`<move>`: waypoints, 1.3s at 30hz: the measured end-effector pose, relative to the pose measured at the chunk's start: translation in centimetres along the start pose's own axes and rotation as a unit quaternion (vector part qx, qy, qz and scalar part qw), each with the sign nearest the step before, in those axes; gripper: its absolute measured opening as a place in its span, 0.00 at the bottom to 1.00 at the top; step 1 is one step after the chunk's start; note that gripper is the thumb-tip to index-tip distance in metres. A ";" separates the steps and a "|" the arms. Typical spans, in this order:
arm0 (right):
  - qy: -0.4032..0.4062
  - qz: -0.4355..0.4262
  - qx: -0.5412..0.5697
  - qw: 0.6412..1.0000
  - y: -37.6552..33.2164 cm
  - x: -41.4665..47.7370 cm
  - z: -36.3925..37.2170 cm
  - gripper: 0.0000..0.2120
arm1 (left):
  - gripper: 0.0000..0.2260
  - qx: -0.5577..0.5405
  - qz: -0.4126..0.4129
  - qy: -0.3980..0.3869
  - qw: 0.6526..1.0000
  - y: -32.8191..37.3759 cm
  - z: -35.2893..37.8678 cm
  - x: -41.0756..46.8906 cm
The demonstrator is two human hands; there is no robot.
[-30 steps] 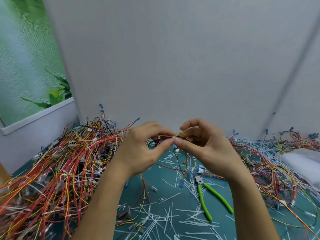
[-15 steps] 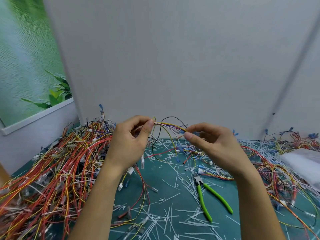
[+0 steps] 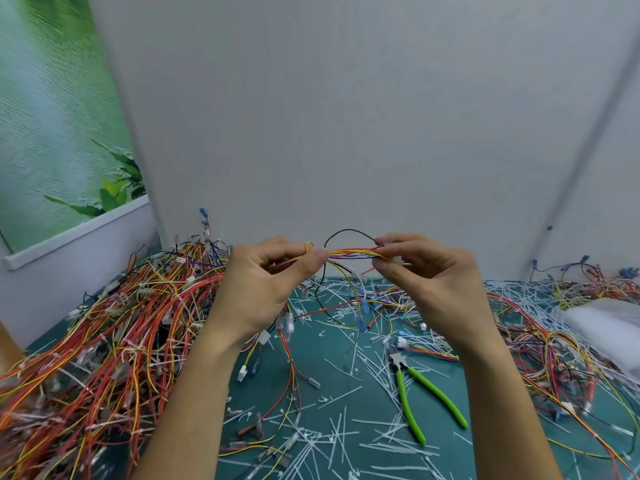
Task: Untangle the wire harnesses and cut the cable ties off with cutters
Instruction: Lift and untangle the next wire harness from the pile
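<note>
A wire harness [image 3: 351, 253] of yellow, red, blue and black wires is stretched between both hands above the green mat. My left hand [image 3: 266, 289] pinches its left end between thumb and forefinger. My right hand [image 3: 429, 282] pinches the right end, beside a white connector. Loose ends with small connectors hang below the left hand. The cutters [image 3: 420, 396], with bright green handles, lie untouched on the mat under my right forearm.
A large pile of tangled harnesses [image 3: 104, 341] fills the left side. More wires [image 3: 561, 341] and a white plastic bag [image 3: 609, 327] lie on the right. Cut white cable ties [image 3: 339, 431] litter the green mat [image 3: 325, 355]. A grey wall stands close behind.
My hands have moved apart and risen, drawing the harness out straight between them. At first they were close together with fingertips almost touching.
</note>
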State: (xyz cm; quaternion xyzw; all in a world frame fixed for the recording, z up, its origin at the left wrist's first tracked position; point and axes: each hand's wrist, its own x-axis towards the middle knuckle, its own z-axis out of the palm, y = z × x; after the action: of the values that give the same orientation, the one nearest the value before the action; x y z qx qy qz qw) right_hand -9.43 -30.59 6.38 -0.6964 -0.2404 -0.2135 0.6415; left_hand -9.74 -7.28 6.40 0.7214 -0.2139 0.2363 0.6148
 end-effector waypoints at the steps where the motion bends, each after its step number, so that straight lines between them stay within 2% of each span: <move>1: 0.006 -0.003 0.006 1.000 0.0 0.0 0.0 0.09 | 0.06 -0.001 0.005 -0.006 1.000 0.1 0.0 0.0; 10: 0.030 -0.006 0.109 0.994 -0.4 0.0 -0.3 0.31 | 0.11 0.056 0.034 -0.014 0.998 0.5 0.0 -0.3; 13: 0.017 -0.011 0.129 0.991 -0.3 0.0 -0.4 0.32 | 0.10 0.103 0.068 0.005 0.992 0.6 0.2 -0.3; 17: -0.018 -0.018 0.129 0.991 -0.3 -0.1 -0.7 0.25 | 0.11 0.136 0.093 0.028 0.986 0.6 0.2 -0.3; 19: -0.035 -0.008 0.056 0.998 -0.1 -0.1 -1.0 0.22 | 0.11 0.149 0.104 0.050 0.982 0.6 0.1 -0.2; 20: -0.029 -0.010 -0.029 0.999 0.0 -0.1 -1.1 0.23 | 0.11 0.159 0.109 0.064 0.979 0.5 0.2 -0.2; 22: 0.008 -0.047 -0.217 0.975 0.3 0.0 -0.8 0.27 | 0.12 0.191 0.113 0.091 0.971 0.5 0.5 -0.1; 23: 0.017 -0.071 -0.269 0.960 0.5 0.0 -0.3 0.30 | 0.12 0.206 0.115 0.099 0.967 0.5 0.8 -0.1; 25: -0.013 -0.090 -0.297 0.951 0.9 -0.1 1.1 0.33 | 0.13 0.214 0.122 0.094 0.965 0.5 1.7 -0.3; 26: -0.040 -0.091 -0.297 0.950 1.4 -0.2 1.9 0.29 | 0.13 0.203 0.120 0.082 0.968 0.6 2.2 -0.5; 28: -0.064 -0.098 -0.289 0.950 2.2 -0.3 2.9 0.10 | 0.13 0.159 0.112 0.059 0.979 0.9 3.2 -0.9; 29: -0.059 -0.078 -0.263 0.960 2.4 -0.3 3.1 0.04 | 0.12 0.141 0.116 0.057 0.982 1.0 3.5 -1.0; 31: 0.010 0.007 -0.189 0.982 3.2 0.0 2.7 0.12 | 0.10 0.131 0.137 0.072 0.979 1.2 3.4 -1.0; 33: 0.112 0.093 -0.057 0.988 3.1 0.5 1.4 0.12 | 0.08 0.139 0.137 0.101 0.976 1.3 2.6 -0.6; 36: 0.193 0.180 0.181 0.947 2.4 1.2 -1.1 0.10 | 0.07 0.094 0.025 0.115 0.989 0.5 1.5 -0.2; 39: 0.202 0.213 0.355 0.888 2.3 1.6 -2.9 0.08 | 0.19 0.115 -0.131 0.039 0.984 -1.2 1.3 0.1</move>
State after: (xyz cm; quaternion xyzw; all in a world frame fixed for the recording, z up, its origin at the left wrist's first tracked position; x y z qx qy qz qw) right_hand -6.72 -33.50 5.76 -0.3988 -0.0114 -0.1080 0.9106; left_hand -8.90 -8.42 5.35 0.7990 -0.0650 0.2052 0.5615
